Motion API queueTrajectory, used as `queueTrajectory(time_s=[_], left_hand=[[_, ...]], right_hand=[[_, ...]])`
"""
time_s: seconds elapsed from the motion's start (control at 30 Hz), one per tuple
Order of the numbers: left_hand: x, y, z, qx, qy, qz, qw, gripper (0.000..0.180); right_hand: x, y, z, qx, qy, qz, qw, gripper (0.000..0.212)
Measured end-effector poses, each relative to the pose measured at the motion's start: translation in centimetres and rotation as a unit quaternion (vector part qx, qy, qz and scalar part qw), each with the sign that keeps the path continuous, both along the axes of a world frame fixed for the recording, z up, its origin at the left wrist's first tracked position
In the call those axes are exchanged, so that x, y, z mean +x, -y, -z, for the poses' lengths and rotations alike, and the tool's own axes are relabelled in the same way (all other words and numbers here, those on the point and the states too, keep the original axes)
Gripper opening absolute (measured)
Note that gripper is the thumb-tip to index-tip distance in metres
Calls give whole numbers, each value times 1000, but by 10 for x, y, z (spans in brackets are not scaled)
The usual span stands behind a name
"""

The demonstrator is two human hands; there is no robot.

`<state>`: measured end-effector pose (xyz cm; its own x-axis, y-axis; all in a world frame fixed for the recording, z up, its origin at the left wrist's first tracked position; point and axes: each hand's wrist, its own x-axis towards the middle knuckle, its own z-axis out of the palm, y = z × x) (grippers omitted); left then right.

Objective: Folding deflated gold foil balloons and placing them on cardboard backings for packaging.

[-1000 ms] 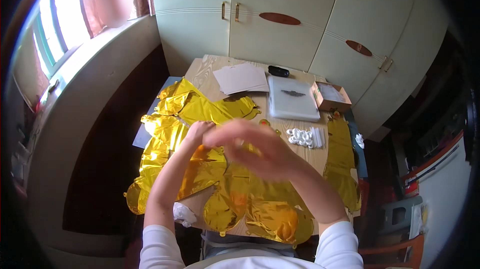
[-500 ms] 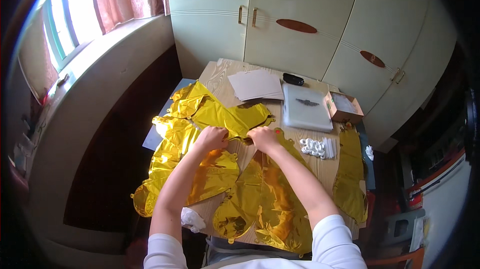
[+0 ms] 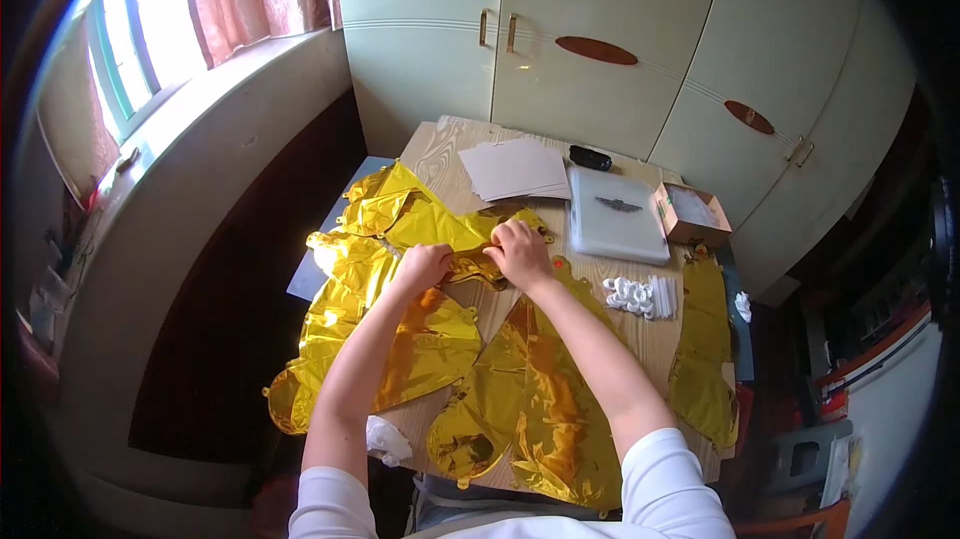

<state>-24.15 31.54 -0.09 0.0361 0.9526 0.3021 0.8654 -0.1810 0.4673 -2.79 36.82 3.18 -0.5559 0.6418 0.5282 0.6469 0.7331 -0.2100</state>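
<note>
A shiny gold foil balloon [image 3: 430, 222], flat and creased, lies across the far middle of the table. My left hand [image 3: 424, 267] is closed on its near edge, fingers curled under. A short way to the right, my right hand [image 3: 518, 253] pinches the same balloon, thumb toward the left. Dark folds of foil sag between and below the hands. A second flat gold balloon [image 3: 345, 314] spreads beside my left forearm. Another gold balloon [image 3: 570, 429] covers the table's near edge beneath my right forearm, with a small red dot on its far tip.
On the wooden table [image 3: 440, 147] are grey-white sheets [image 3: 515, 171], a black case [image 3: 590, 158], a translucent folder [image 3: 615, 224] and a small open box [image 3: 692, 214]. White rings and sticks [image 3: 640, 296] lie near a long gold foil piece [image 3: 705, 349]. Crumpled white tissue [image 3: 388, 441] sits by my left forearm.
Both hands have moved slightly away from me, my right hand farther, and its back is turned up more. The balloon's near edge has shifted with them, showing more drooping folds.
</note>
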Motion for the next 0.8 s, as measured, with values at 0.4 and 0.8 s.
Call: queueTrajectory(time_s=[0.4, 0.8], left_hand=[[-17, -16, 2, -67, 135, -52, 987, 28], [-28, -20, 3, -110, 193, -28, 975, 35]], right_hand=[[-36, -5, 59, 126, 139, -169, 968, 13], [-52, -11, 43, -148, 92, -31, 984, 15]])
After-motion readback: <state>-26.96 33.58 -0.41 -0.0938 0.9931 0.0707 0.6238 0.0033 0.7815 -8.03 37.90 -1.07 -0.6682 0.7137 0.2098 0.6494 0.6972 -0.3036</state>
